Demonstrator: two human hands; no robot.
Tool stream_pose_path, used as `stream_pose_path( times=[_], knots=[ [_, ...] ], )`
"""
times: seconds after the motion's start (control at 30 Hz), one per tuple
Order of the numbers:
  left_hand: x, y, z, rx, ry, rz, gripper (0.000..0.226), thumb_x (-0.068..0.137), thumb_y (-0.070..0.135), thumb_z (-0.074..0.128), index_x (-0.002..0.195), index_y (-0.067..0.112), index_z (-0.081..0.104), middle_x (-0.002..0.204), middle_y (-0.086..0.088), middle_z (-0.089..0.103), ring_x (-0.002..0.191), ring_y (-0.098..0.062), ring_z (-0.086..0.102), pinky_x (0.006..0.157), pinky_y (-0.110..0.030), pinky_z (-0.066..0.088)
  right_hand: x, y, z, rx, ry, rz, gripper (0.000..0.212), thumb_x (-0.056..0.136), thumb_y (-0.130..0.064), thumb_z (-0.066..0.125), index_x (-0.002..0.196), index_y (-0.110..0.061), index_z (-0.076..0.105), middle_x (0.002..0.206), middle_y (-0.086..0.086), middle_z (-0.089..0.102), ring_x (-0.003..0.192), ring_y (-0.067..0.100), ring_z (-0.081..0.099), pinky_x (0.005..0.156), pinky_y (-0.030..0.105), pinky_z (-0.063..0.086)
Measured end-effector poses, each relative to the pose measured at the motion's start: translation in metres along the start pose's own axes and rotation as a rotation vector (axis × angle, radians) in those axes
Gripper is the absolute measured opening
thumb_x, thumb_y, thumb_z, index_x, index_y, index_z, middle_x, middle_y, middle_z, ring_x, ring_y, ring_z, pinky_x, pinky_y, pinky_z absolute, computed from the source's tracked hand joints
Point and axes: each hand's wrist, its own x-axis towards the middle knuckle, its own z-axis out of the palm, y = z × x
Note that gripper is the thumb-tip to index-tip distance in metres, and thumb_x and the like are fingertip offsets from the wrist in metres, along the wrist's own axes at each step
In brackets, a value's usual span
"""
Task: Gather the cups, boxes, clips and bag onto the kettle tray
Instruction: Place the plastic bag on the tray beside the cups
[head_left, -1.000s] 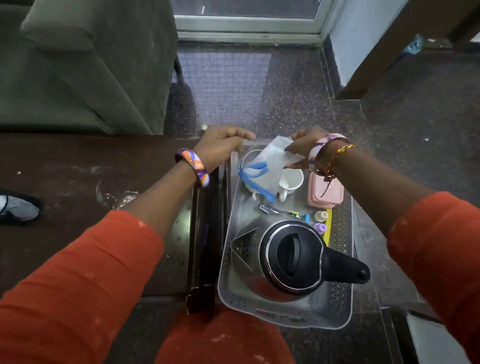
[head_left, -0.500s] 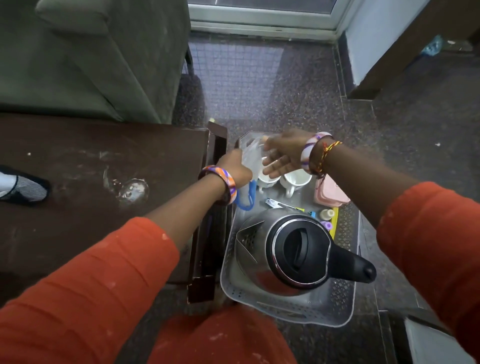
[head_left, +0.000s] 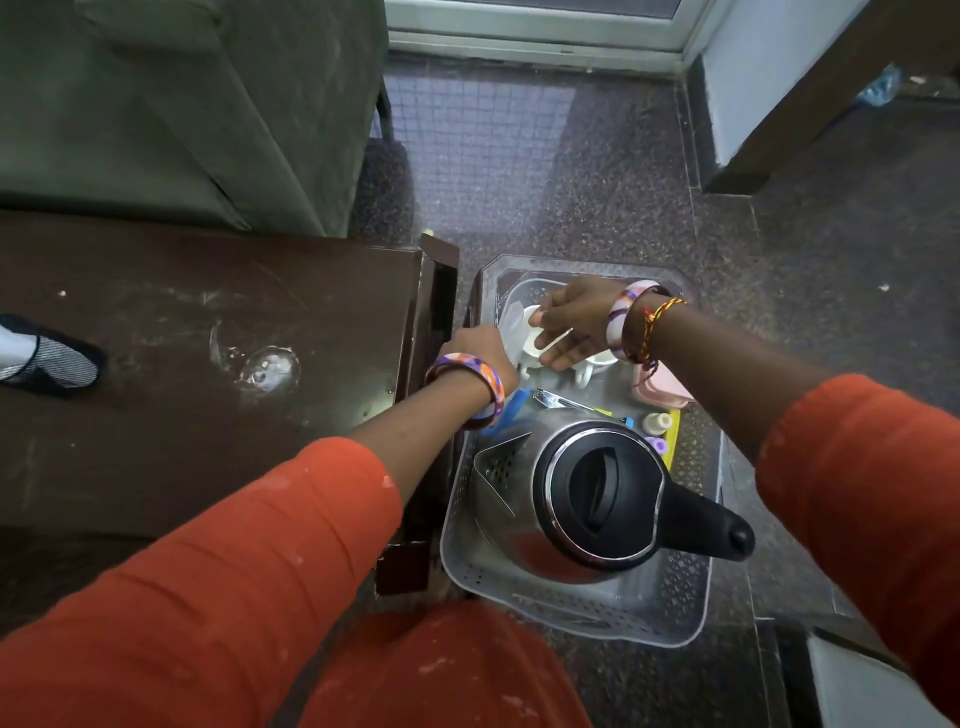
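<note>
Speckled dark floor (head_left: 597, 171) runs under everything, w/ a brown table (head_left: 208, 364) at 9 o'clock and a grey armchair (head_left: 182, 104) at 11. Off the table's right edge sits the grey perforated tray (head_left: 576, 608), approx centre-right.

Left hand (head_left: 480, 351) reaches over the tray's left rim at its far end, fingers curled on the clear bag (head_left: 511, 325); blue part of the bag (head_left: 511, 410) shows just below the wrist. Exact pinch is hidden by the hand itself.

Inside the tray, far end at 12: two white cups (head_left: 537, 348) side by side, 2nd mostly covered. Right hand (head_left: 571, 322) hovers over them, fingers straight and loosely spread, thumb touching the nearer cup's rim; can't tell if it presses.

Mid-tray: metal clip (head_left: 558, 400), small bottles (head_left: 655, 423) and a yellow strip (head_left: 674, 436). Pink box (head_left: 662, 395) at 2 o'clock against the right wall.

Near end, 6 o'clock: steel kettle (head_left: 597, 493), black lid, handle pointing at 4.
</note>
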Motion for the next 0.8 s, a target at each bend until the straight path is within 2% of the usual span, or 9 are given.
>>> stream_pose_path(
  times=[0.1,0.27,0.4,0.5,0.57,0.63,0.73,0.8],
  knots=[
    [0.004,0.005,0.004,0.039,0.032,0.001,0.027,0.084,0.008,0.055,0.110,0.001,0.058,0.120,-0.019,0.060,0.109,-0.034,0.060,0.086,-0.034,0.050,0.001,0.000,0.003,0.010,-0.006,0.009,0.020,0.094,-0.004,0.046,0.075,-0.005,0.050,0.070,0.015,0.057,0.036,0.013,0.063,0.042,0.025,0.056],
    [0.003,0.004,0.018,0.100,0.089,0.047,0.031,0.082,0.004,0.059,0.111,-0.003,0.053,0.116,-0.024,0.061,0.107,-0.040,0.060,0.084,-0.041,0.051,0.001,0.001,0.004,0.010,0.001,0.000,0.020,0.094,-0.002,0.046,0.074,-0.003,0.050,0.069,0.016,0.057,0.035,0.014,0.063,0.040,0.025,0.056],
    [0.005,0.002,0.025,0.329,0.106,0.176,0.047,0.079,0.018,0.068,0.119,0.005,0.047,0.113,-0.016,0.064,0.104,-0.037,0.063,0.080,-0.039,0.050,-0.001,0.004,0.002,-0.001,0.016,0.001,0.020,0.094,-0.004,0.047,0.074,-0.002,0.050,0.070,0.016,0.058,0.035,0.014,0.063,0.039,0.024,0.055],
    [0.008,0.003,0.026,0.489,0.059,0.240,0.044,0.086,0.038,0.059,0.118,0.010,0.051,0.117,-0.011,0.065,0.110,-0.031,0.060,0.086,-0.033,0.044,-0.004,0.004,-0.001,0.007,0.016,-0.005,0.021,0.094,-0.005,0.047,0.073,-0.004,0.049,0.070,0.015,0.057,0.034,0.013,0.062,0.039,0.025,0.056],
    [0.013,0.005,0.022,0.387,-0.047,0.195,0.045,0.092,0.043,0.046,0.118,0.008,0.053,0.121,-0.015,0.062,0.113,-0.032,0.058,0.088,-0.033,0.044,-0.007,0.003,-0.003,0.016,0.013,-0.016,0.021,0.094,-0.005,0.046,0.074,-0.004,0.048,0.070,0.015,0.056,0.034,0.012,0.062,0.039,0.025,0.055],
    [0.019,0.006,0.018,0.280,-0.142,0.135,0.044,0.094,0.037,0.044,0.122,0.004,0.052,0.127,-0.018,0.058,0.116,-0.034,0.055,0.091,-0.035,0.044,-0.010,0.001,-0.004,0.018,0.016,-0.031,0.022,0.095,-0.006,0.045,0.073,-0.004,0.047,0.070,0.014,0.055,0.034,0.011,0.061,0.040,0.025,0.054],
    [0.018,0.006,0.018,0.241,-0.118,0.116,0.041,0.090,0.032,0.054,0.118,0.003,0.056,0.124,-0.018,0.059,0.114,-0.034,0.056,0.090,-0.035,0.046,-0.014,0.002,-0.005,0.008,0.028,-0.042,0.022,0.095,-0.007,0.046,0.073,-0.005,0.048,0.069,0.013,0.056,0.034,0.011,0.061,0.042,0.025,0.055],
    [0.012,0.008,0.018,0.248,-0.078,0.122,0.044,0.085,0.038,0.059,0.116,0.006,0.058,0.123,-0.018,0.059,0.113,-0.035,0.057,0.089,-0.036,0.047,-0.019,0.002,-0.005,0.011,0.033,-0.039,0.022,0.095,-0.006,0.046,0.073,-0.005,0.048,0.069,0.014,0.056,0.034,0.012,0.061,0.042,0.025,0.055]
  ],
)
